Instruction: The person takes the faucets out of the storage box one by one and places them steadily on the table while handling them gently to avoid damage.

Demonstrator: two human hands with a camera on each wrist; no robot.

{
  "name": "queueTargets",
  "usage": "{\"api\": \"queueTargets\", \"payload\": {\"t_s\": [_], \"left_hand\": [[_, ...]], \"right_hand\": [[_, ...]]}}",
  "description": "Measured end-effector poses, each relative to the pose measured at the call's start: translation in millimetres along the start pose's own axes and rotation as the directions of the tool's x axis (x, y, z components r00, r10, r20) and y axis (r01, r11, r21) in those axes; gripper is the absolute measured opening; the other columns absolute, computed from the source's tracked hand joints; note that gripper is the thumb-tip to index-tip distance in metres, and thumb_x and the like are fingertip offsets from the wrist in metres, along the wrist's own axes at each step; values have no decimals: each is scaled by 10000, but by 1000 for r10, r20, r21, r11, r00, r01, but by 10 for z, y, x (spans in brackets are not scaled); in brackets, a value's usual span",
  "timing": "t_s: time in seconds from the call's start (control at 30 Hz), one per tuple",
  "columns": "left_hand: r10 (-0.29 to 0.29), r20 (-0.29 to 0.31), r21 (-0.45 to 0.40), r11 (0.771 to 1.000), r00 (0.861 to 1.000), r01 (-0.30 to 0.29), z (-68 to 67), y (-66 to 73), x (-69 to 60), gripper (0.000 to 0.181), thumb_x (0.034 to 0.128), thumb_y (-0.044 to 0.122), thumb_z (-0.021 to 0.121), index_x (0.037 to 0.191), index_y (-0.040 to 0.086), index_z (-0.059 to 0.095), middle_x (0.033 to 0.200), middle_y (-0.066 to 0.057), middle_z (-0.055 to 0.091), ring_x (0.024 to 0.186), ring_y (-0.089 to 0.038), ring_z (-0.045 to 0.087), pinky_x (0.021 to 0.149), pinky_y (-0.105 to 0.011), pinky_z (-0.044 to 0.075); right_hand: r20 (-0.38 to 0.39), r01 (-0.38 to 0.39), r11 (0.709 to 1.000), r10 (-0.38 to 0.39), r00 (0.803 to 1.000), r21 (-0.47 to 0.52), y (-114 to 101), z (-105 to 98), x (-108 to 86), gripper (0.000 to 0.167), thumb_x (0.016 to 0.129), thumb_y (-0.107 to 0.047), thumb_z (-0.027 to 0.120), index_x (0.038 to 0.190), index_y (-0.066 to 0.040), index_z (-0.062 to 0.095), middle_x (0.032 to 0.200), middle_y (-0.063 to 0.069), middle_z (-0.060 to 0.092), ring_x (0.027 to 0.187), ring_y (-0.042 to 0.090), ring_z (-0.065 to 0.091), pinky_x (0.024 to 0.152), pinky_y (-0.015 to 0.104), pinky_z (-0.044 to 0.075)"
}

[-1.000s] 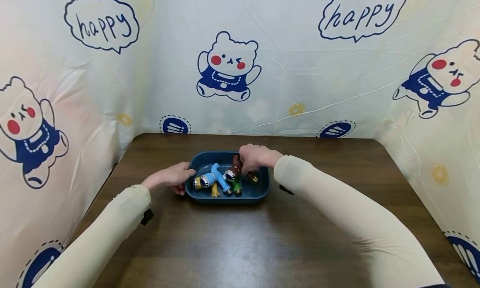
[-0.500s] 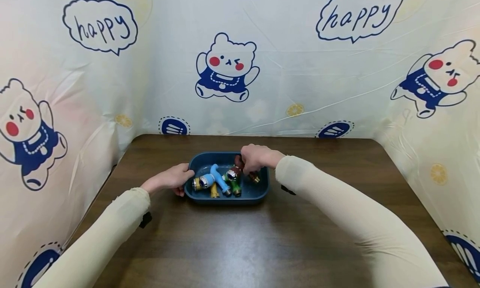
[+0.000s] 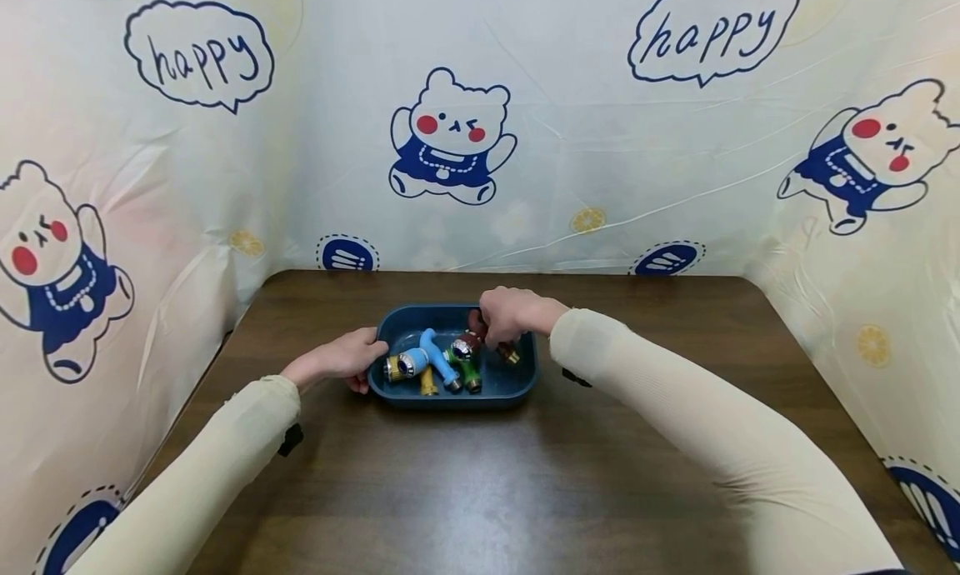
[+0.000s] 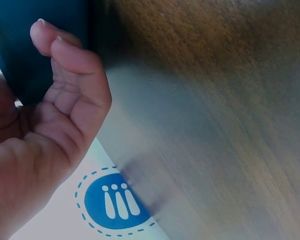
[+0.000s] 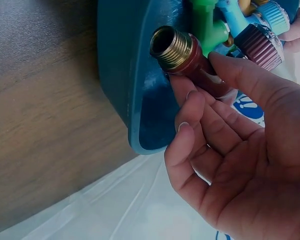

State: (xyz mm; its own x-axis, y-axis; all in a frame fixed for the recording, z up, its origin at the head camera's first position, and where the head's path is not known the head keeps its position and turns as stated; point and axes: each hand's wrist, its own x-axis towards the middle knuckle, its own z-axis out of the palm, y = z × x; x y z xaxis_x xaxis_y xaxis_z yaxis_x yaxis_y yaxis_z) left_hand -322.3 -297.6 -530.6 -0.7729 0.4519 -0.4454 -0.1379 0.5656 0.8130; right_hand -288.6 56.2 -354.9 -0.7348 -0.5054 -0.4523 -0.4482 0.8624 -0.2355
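- Pale printed cloth (image 3: pixel 570 150), beyond both hands and out to either side, bear figures and "happy" bubbles on it
- Brown wooden table (image 3: pixel 450 492), under both hands, runs from past them back toward the person
- Cream sleeves, right one (image 3: pixel 690 400) and left one (image 3: pixel 202 467), reach up to the wrists, both hands bare
- Blue tray (image 3: pixel 453 402), on the table between the hands, left end in the left hand's grip, right end under the right hand, four taps inside
- Left hand (image 3: pixel 341 354), narrow grip on the tray's near-by end, thumb over the rim, fingers bent along the outside wall, holds no tap
- Right hand (image 3: pixel 517 312), over the tray's other end, narrow pinch on a tap, thumb on one side and fingertips on the other, remaining fingers folded in toward the palm
- Light blue tap (image 3: pixel 433 354), nearest the left hand but apart from its fingers, lies across the yellow one
- Dark red tap (image 5: pixel 202 72), in the right hand's pinch, threaded brass end sticks out past thumb and fingers, mid part covered by the hand in the head view, can't tell if it touches the tray floor
- Green tap (image 3: pixel 472 373), just to the left of the right hand, beside the blue one
- Yellow tap (image 3: pixel 429 383), between the hands, closer to the left, mostly hidden under the blue one
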Motion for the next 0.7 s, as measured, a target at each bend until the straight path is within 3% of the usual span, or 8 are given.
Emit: {"api": "queueTargets", "payload": {"t_s": [0.2, 0.7], "left_hand": [[-3, 4, 4, 1000, 1000, 3, -10, -13, 11, 337, 1109, 317, 482, 1278, 27, 513, 888, -273, 702, 656, -429, 716, 607, -549, 642], [4, 32, -9, 1000, 999, -3, -29, -67, 55, 338, 1115, 314, 473, 1286, 24, 499, 892, -283, 702, 653, -436, 714, 606, -558, 640]], "right_hand": [[-14, -13, 999, 13, 1000, -29, -18, -23, -15, 268, 950, -184, 785, 711, -93, 705, 606, -19, 583, 563, 128, 528, 508, 264, 413], [3, -15, 999, 15, 1000, -31, 3, -74, -51, 194, 956, -207, 787, 793, -104, 758, 655, 6, 634, 591, 131, 557, 526, 263, 433]]}}
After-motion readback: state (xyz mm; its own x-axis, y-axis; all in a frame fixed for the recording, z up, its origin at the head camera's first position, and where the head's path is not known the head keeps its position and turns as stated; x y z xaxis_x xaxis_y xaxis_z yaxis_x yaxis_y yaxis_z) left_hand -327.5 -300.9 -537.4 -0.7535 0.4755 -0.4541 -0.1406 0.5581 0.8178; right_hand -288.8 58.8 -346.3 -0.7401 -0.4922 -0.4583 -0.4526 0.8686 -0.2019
